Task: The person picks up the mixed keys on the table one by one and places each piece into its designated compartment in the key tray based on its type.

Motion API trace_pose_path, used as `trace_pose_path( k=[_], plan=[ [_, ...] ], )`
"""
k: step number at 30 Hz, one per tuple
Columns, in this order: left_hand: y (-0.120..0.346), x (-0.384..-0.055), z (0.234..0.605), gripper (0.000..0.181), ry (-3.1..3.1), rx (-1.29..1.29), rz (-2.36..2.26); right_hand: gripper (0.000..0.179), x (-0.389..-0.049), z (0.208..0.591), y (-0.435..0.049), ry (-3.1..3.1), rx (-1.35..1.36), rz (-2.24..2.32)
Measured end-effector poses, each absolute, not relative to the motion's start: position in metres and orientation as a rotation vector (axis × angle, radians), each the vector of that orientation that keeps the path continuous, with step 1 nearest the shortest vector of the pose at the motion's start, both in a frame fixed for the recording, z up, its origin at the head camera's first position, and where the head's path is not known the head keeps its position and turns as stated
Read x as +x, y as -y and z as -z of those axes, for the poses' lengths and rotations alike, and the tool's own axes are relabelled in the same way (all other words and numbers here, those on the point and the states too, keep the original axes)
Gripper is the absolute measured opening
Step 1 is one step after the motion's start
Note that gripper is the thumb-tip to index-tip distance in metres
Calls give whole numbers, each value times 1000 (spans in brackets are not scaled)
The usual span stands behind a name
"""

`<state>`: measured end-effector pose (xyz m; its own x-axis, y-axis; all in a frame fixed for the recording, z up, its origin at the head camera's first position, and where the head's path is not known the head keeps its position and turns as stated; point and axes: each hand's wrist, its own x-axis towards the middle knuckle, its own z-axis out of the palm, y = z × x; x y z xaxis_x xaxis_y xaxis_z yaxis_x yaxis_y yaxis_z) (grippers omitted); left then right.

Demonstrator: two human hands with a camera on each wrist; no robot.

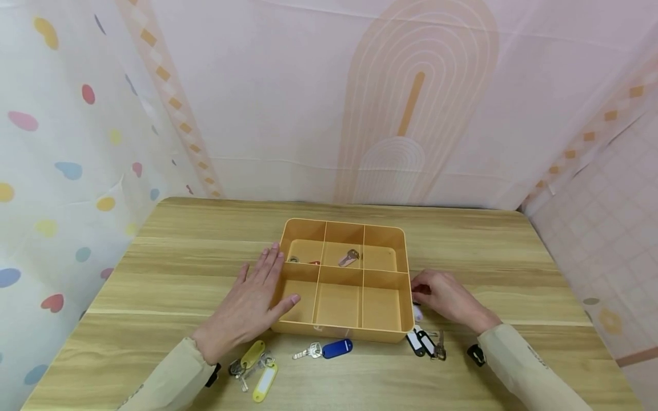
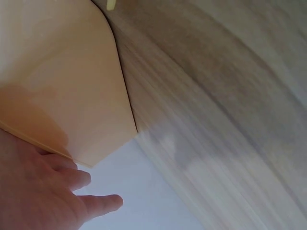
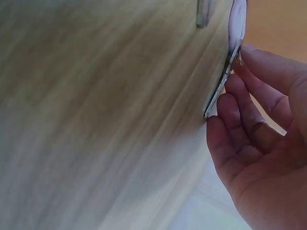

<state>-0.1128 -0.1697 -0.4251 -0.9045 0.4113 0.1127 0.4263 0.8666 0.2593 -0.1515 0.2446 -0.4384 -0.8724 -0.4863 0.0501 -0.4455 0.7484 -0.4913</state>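
An orange divided tray [image 1: 339,334] sits on the table between my hands. My left hand [image 1: 252,302] rests on its left rim with fingers straight; the left wrist view shows that hand [image 2: 43,191] against the tray's wall. Beside the tray's right wall, my right hand [image 1: 444,294] pinches a key [image 3: 221,86] with a pale lilac tag [image 3: 236,21]. The head view shows that tag [image 1: 417,313] partly, with the key behind my fingers. In the tray's back middle compartment lies a key with a pinkish tag [image 1: 348,260]. A red piece [image 1: 315,262] shows in the back left one.
In front of the tray lie keys with yellow tags [image 1: 264,382], a key with a blue tag [image 1: 337,348], and keys with black-rimmed tags [image 1: 425,343] near its right corner. Patterned cloth [image 1: 288,103] hangs behind the wooden table [image 1: 205,228].
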Motion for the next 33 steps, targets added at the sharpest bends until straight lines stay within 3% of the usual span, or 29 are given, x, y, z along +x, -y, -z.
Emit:
trace_pose_path(
  k=[15, 33],
  plan=[
    [171, -112, 426, 92, 2981, -669, 459, 4, -140, 434, -256, -2825, -730, 888],
    [169, -112, 426, 91, 2984, -666, 492, 18, -119, 419, -266, -2917, -666, 1020]
  ],
)
